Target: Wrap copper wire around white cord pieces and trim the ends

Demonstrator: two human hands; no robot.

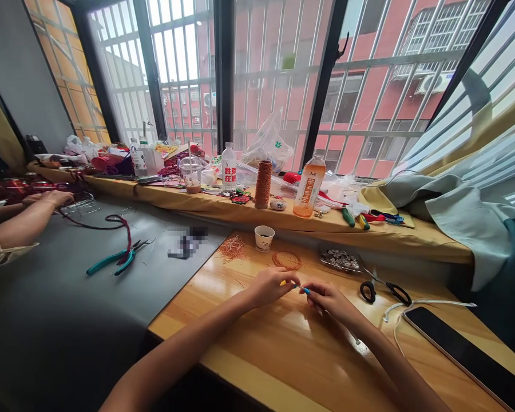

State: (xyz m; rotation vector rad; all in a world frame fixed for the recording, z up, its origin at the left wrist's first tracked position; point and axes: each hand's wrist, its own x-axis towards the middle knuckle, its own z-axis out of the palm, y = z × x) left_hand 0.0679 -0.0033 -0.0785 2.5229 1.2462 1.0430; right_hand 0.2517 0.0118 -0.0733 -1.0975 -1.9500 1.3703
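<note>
My left hand (271, 287) is closed in a pinch above the wooden table, a speck of yellow showing under its fingers. Fingertip to fingertip beside it, my right hand (328, 300) pinches a small blue-tipped thing (305, 290), too small to name. What the left fingers grip is hidden. Just beyond the hands lies a coil of thin orange-brown cord (286, 260). A heap of short cut cord pieces (232, 248) is further left, with a paper cup (264, 238) of dark contents between them. A clear tray of small pale pieces (340, 258) stands behind my right hand.
Black-handled scissors (384, 286), a white cord (429, 303) and a phone (467, 355) lie at right. Teal-handled pliers (115, 260) rest on the grey table, where another person's hands (54, 200) work with dark red cord. The cloth-covered ledge holds bottles (309, 186) and a cord spool (263, 184).
</note>
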